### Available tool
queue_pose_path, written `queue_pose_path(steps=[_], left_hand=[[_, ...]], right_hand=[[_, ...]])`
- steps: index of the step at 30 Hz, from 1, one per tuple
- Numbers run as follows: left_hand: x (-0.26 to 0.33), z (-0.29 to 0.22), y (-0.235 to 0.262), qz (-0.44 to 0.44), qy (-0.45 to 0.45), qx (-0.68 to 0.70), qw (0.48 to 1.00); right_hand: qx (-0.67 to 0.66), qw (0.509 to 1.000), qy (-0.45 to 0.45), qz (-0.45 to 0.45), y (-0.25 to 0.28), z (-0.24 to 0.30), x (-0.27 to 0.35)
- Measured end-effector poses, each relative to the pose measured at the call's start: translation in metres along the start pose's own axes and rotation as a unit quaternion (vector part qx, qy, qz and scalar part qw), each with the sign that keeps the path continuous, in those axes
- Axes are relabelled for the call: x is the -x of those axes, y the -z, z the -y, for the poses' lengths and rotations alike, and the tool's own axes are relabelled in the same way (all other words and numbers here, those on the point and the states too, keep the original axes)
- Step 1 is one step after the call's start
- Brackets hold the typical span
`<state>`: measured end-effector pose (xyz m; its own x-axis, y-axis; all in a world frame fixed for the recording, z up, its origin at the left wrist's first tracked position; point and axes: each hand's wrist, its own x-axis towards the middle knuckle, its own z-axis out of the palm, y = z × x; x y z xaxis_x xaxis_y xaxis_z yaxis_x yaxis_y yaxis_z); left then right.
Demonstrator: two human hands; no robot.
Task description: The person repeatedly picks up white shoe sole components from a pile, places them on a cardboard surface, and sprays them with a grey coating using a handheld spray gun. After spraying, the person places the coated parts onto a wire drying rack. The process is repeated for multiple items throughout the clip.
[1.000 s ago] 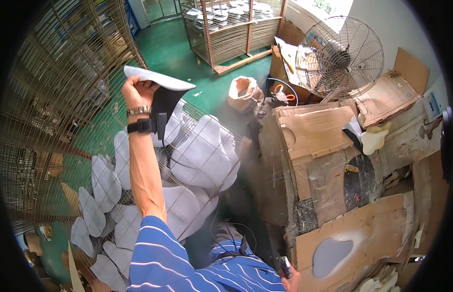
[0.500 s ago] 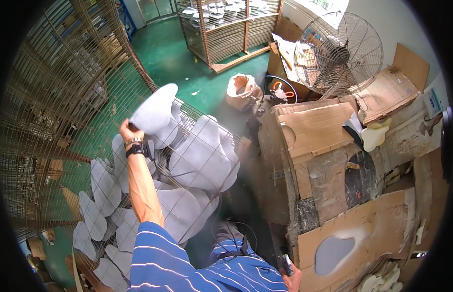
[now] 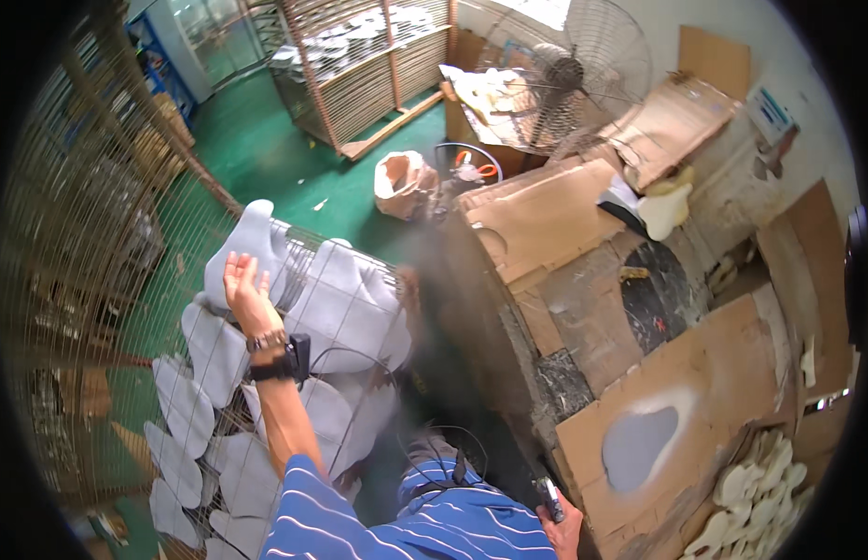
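My left hand point(image 3: 243, 284) is open with its fingers spread, resting against a white sole-shaped piece point(image 3: 254, 233) that lies at the far end of a wire rack point(image 3: 298, 257). Several more white sole pieces point(image 3: 345, 299) cover the rack's tiers below my forearm. A watch and a dark band sit on that wrist. At the bottom edge, my right hand point(image 3: 562, 527) is shut on a small dark tool point(image 3: 549, 495), close to the cardboard-covered bench point(image 3: 546, 219). Only part of that hand shows.
On the bench's cardboard is a grey sole-shaped spray mark point(image 3: 639, 448). A heap of white soles point(image 3: 751, 499) lies bottom right. A standing fan point(image 3: 583, 75), a brown bag point(image 3: 401, 182) and a wooden rack point(image 3: 359, 75) stand on the green floor. Wire shelving fills the left.
My left hand came down from overhead with the white sole piece, set it on the far end of the wire rack and let go. The right hand has stayed put.
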<state>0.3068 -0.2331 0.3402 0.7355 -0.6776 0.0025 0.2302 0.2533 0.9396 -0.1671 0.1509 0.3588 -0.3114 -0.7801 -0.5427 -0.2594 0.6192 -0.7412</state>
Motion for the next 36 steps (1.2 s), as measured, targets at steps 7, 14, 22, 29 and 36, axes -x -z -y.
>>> queue_pose_path(steps=[7,14,22,29,36], left_hand=[[0.22,-0.033,-0.135,0.39,0.083,0.085,0.913],[0.378,0.042,-0.137,0.625,0.245,-0.05,0.74],[0.382,0.328,-0.01,0.739,0.194,-0.441,0.472],[0.285,0.414,0.123,0.885,0.067,-0.44,0.138],[0.299,0.369,0.152,0.567,0.445,-0.558,0.411]], right_hand=[[-0.13,0.981,0.015,-0.142,0.012,0.002,0.055],[0.016,0.955,0.034,-0.294,0.057,-0.059,0.111],[-0.019,0.88,0.005,-0.475,0.099,-0.061,0.189],[-0.052,0.879,-0.014,-0.474,0.106,-0.075,0.218],[-0.056,0.841,0.014,-0.538,0.12,-0.086,0.194]])
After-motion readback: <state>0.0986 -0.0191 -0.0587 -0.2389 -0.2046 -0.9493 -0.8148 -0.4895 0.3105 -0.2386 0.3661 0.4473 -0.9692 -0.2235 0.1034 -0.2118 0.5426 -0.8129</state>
